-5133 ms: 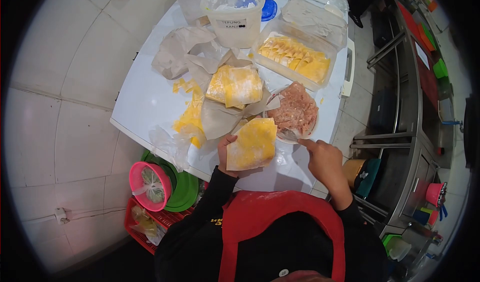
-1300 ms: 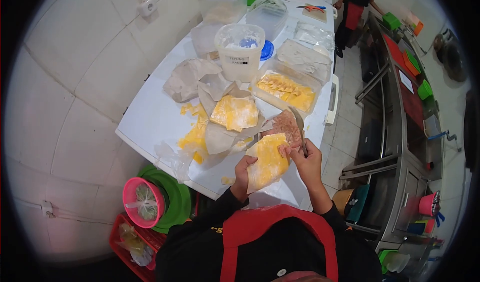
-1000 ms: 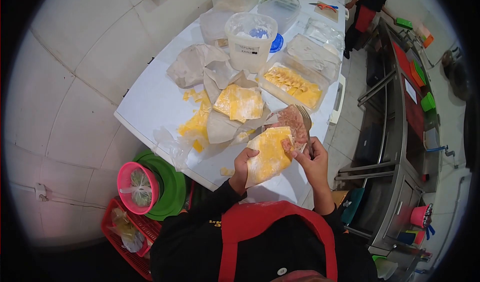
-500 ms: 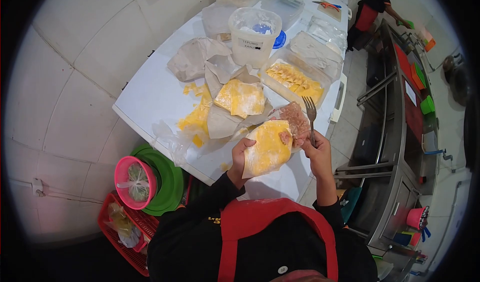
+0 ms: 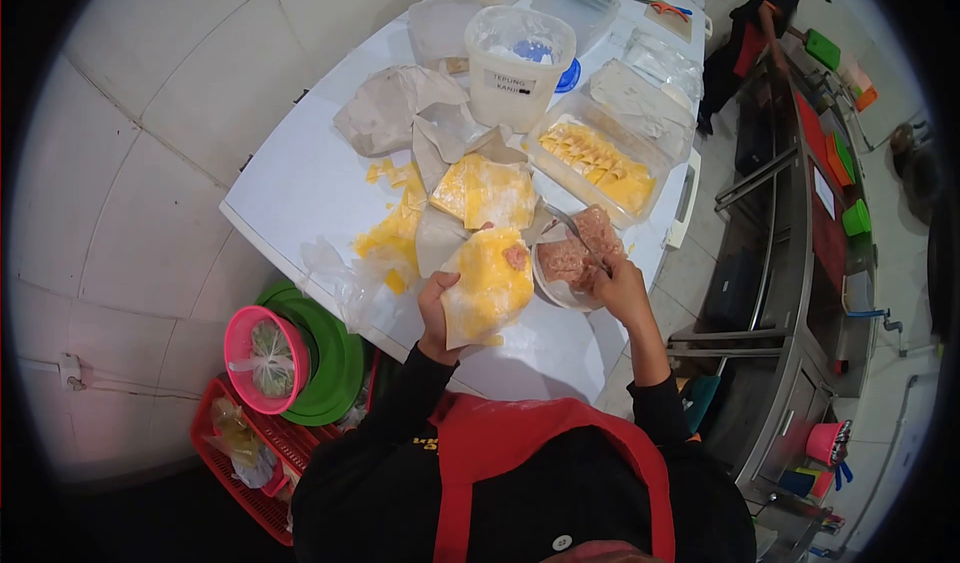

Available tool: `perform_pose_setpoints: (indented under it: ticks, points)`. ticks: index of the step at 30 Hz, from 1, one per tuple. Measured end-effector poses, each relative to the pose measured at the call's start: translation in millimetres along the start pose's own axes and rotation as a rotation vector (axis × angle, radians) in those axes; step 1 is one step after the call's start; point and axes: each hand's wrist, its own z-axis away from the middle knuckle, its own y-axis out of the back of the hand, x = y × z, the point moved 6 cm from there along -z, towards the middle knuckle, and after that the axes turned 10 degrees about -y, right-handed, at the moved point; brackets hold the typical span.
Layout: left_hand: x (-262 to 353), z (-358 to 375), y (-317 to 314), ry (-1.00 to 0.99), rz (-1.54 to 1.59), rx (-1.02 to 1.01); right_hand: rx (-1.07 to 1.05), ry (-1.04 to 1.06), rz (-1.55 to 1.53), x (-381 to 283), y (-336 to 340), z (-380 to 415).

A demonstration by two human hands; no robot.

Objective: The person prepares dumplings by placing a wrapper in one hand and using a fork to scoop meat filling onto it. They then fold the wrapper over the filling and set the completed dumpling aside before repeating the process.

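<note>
Fork (image 5: 578, 235) dropped to meat bowl (image 5: 548, 285) | right hand (image 5: 617, 285) grips it | left hand (image 5: 437, 308) holds wrapper (image 5: 485, 288)

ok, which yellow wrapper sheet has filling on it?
The wrapper held in the left hand: it carries a pink dab near its top. The stack on the paper is bare.

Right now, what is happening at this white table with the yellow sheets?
A person in a red apron stands at the white table. The left hand holds a floured yellow wrapper with a small dab of pink filling on it. The right hand holds a fork in the bowl of minced filling. More wrappers are stacked on paper behind, and a clear tray holds folded pieces. Another person stands at the far end.
</note>
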Motion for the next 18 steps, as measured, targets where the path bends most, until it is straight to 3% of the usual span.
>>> perform_pose_setpoints:
  ticks: [6, 9, 15, 18]
  points:
    - [4, 3, 0, -0.003, -0.005, 0.018, 0.152, 0.118, 0.171, -17, 14, 9]
    - [4, 3, 4, 0.013, -0.017, 0.038, 0.222, 0.184, 0.043, -14, 25, 10]
    - [-2, 2, 7, 0.015, -0.024, 0.042, 0.262, 0.042, -0.01, -4, 53, 6]
    - [-2, 0, 4, 0.011, -0.043, 0.028, 0.286, 0.087, 0.015, -4, 55, 5]
